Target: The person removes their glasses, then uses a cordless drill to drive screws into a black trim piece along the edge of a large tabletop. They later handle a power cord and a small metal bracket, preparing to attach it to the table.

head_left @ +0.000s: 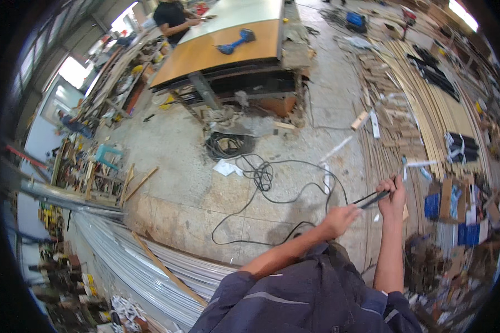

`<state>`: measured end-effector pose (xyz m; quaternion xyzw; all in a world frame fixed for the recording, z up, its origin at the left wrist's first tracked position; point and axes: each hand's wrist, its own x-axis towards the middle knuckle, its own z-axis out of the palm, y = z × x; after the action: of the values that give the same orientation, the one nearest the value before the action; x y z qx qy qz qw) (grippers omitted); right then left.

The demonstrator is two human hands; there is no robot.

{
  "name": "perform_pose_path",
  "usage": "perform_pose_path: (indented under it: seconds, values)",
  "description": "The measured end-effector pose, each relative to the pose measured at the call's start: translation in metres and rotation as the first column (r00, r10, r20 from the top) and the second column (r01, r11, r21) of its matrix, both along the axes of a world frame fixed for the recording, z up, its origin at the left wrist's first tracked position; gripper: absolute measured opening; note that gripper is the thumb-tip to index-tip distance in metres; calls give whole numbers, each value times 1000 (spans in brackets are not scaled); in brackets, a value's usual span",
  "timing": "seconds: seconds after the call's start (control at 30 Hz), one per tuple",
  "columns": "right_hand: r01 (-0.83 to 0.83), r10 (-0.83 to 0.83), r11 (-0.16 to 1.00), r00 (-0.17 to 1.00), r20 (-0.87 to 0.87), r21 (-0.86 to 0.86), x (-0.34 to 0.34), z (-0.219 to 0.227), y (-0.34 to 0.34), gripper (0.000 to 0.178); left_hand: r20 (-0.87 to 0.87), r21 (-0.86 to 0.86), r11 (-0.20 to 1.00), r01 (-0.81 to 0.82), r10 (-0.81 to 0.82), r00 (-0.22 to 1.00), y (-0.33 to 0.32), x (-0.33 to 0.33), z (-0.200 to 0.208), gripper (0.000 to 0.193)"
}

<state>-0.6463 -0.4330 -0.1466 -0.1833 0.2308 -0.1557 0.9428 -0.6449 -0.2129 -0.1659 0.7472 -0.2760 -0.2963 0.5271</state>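
My left hand and my right hand are both closed on a black cable, which runs in dark strands between them. The right hand is a little farther out and higher in the picture. On the concrete floor ahead, more black cable lies in loose loops and a small tangle. One strand of it comes up close to my left hand, and another passes behind my left forearm. Exactly how the fingers wrap the cable is too small to tell.
A workbench with a blue cordless drill stands ahead; a person works beside it. Metal tubes lie at left with a wooden strip across them. Timber strips cover the right side, near a cardboard box. Coiled cable sits below the bench.
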Motion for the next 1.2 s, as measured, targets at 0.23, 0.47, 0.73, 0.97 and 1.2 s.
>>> perform_pose_path:
  seconds: [0.23,0.47,0.73,0.97,1.2]
  values:
    - [252,-251,967,947,-201,-18,-4,-102,-57,21,360,273,900,-340,232,904,177,7,14,32]
    - [219,-216,976,964,-157,-2,21,-157,-142,28,594,388,357,-850,608,527,413,-26,6,33]
    - [238,-306,931,921,-239,-276,61,-158,-306,31,855,202,-213,-956,515,66,515,-79,31,43]
    - [287,-393,889,879,-271,-358,89,-152,-452,28,909,250,-449,-858,414,49,501,-94,0,53]
    - [142,-261,889,938,-229,-435,183,-119,-547,31,871,273,-319,-908,483,92,401,-1,26,51]
